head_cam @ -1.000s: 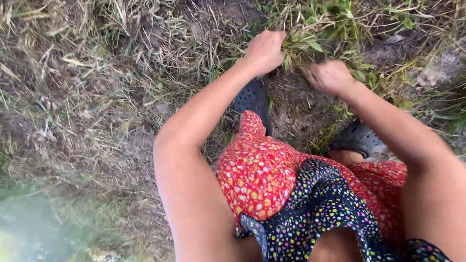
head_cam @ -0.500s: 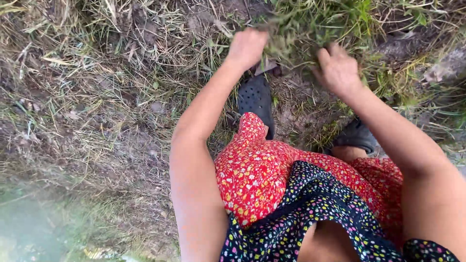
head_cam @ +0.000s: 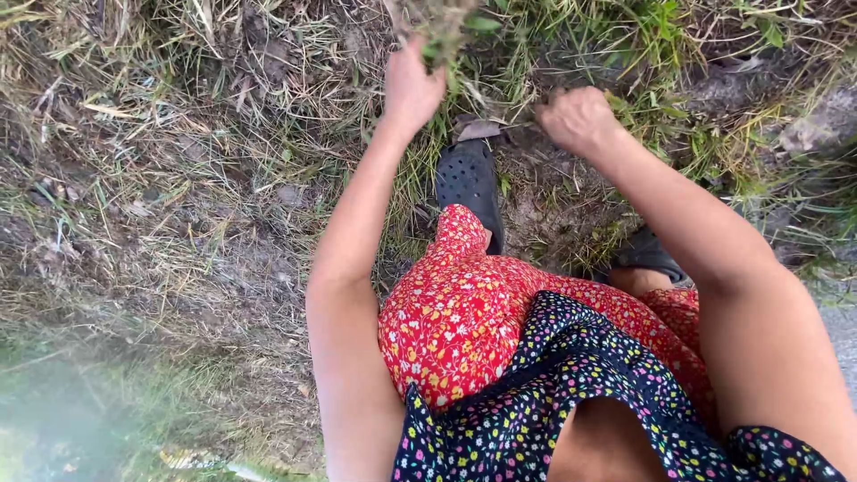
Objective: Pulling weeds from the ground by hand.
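Ground: one patch of dry straw-coloured grass and bare brown soil (head_cam: 178, 223), with green weeds (head_cam: 643, 36) standing along the top edge.
Progress: soil near the feet looks mostly bare; the green growth beyond looks unpulled.
Shoes: two black perforated rubber clogs (head_cam: 469, 183).
Hands: two; left hand (head_cam: 412, 87) fingers closed around a clump, right hand (head_cam: 578, 116) curled into a fist, contents unclear.
Clump: one tuft of uprooted green-brown weeds (head_cam: 442, 27), raised above the left hand.
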